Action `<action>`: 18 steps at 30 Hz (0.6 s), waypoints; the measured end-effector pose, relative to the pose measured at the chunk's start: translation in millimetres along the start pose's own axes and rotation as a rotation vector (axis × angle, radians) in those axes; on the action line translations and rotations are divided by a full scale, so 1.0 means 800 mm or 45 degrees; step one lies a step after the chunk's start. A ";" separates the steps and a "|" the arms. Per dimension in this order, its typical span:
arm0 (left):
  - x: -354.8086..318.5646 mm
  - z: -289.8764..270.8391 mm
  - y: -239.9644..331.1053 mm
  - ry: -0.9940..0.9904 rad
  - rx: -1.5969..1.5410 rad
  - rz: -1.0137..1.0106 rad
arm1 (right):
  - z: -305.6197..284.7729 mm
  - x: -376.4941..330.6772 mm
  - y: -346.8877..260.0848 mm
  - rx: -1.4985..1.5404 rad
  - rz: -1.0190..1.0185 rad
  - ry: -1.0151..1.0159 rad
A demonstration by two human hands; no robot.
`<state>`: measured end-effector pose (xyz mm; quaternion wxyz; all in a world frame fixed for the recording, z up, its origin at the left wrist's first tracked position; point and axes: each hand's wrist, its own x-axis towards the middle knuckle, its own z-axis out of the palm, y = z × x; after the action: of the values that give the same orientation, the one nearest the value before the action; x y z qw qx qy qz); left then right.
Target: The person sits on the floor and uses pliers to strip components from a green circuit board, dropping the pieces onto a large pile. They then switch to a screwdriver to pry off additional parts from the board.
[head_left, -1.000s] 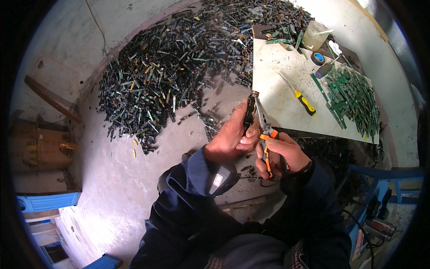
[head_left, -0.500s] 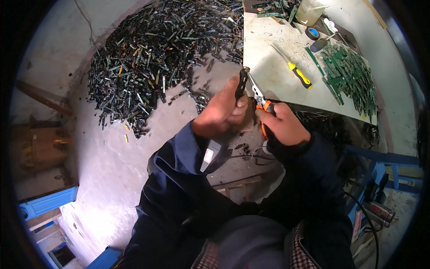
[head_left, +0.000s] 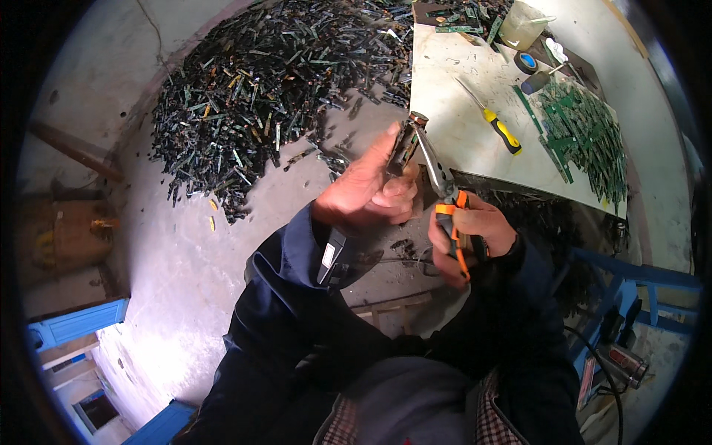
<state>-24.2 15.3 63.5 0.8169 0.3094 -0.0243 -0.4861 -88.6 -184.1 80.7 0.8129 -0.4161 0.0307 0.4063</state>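
Observation:
My left hand (head_left: 371, 191) grips a short dark strip-shaped part (head_left: 403, 150), thumb along one side and fingers curled under it. A brownish round piece shows at the strip's upper end. In my right hand (head_left: 475, 231) are long-nose pliers (head_left: 443, 182) with orange and black handles. Their narrow jaws reach up and left to the top of the strip, by the brownish piece; whether they pinch it is too small to tell. Both hands are held up near the left corner of a white tabletop (head_left: 452, 96).
A large heap of dark strips (head_left: 245, 96) covers the floor at the far left. On the tabletop lie a yellow-black screwdriver (head_left: 503, 132), a pile of green strips (head_left: 586, 141), a tape roll (head_left: 526, 62) and a cloudy plastic cup (head_left: 521, 28). A blue frame (head_left: 638, 278) stands at right.
My right hand has moved slightly right and down, and the pliers' handles have turned more upright. The strip in my left hand is tilted and shows more of its side.

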 end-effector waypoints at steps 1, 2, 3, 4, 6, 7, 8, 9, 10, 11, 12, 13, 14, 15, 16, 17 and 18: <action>0.005 -0.005 -0.003 -0.055 -0.009 -0.009 | -0.011 0.002 -0.005 -0.336 -0.080 0.068; 0.011 -0.010 -0.003 -0.005 0.045 -0.035 | -0.022 0.004 -0.010 -0.674 -0.139 0.156; 0.003 -0.010 0.002 0.095 0.101 -0.037 | -0.026 0.017 -0.009 -1.077 -0.302 0.268; 0.010 -0.013 0.001 0.137 0.153 -0.067 | -0.035 0.020 -0.004 -1.486 -0.472 0.449; 0.020 -0.014 -0.003 0.186 0.164 -0.069 | -0.050 0.025 0.007 -1.631 -0.574 0.567; 0.022 -0.016 -0.004 0.168 0.173 -0.071 | -0.043 0.023 0.006 -1.366 -0.491 0.488; 0.025 -0.018 -0.005 0.151 0.181 -0.072 | -0.033 0.018 0.005 -1.101 -0.409 0.407; 0.011 -0.022 0.000 0.090 0.134 -0.083 | -0.009 0.009 -0.004 -0.536 -0.121 0.194; 0.013 -0.016 -0.001 -0.009 0.154 -0.034 | -0.001 -0.003 0.001 -0.142 -0.049 0.150; 0.013 -0.010 -0.003 -0.089 0.094 -0.010 | 0.002 -0.011 0.002 0.021 -0.050 0.043; 0.009 -0.003 -0.004 -0.147 0.040 0.018 | 0.003 -0.014 0.001 0.192 -0.045 -0.086; 0.007 -0.001 -0.003 -0.115 0.030 0.009 | -0.011 -0.010 0.003 0.274 0.059 -0.262; 0.009 -0.003 -0.002 -0.108 -0.003 -0.018 | -0.016 -0.010 0.000 0.212 0.103 -0.305; 0.012 -0.008 -0.002 -0.100 -0.040 -0.045 | -0.016 -0.008 -0.003 0.152 0.149 -0.347; 0.014 -0.013 -0.003 -0.092 -0.077 -0.072 | -0.013 -0.005 -0.007 0.092 0.195 -0.389; 0.018 -0.014 -0.005 0.166 0.044 -0.132 | -0.002 -0.009 -0.006 0.080 0.242 -0.313; 0.027 -0.020 -0.015 0.242 0.087 -0.153 | 0.011 -0.004 -0.004 0.098 0.246 -0.336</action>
<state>-16.7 1.9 38.4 0.7738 0.3828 0.0553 -0.5016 -90.8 -181.2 89.6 0.7824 -0.3227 -0.0210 0.5323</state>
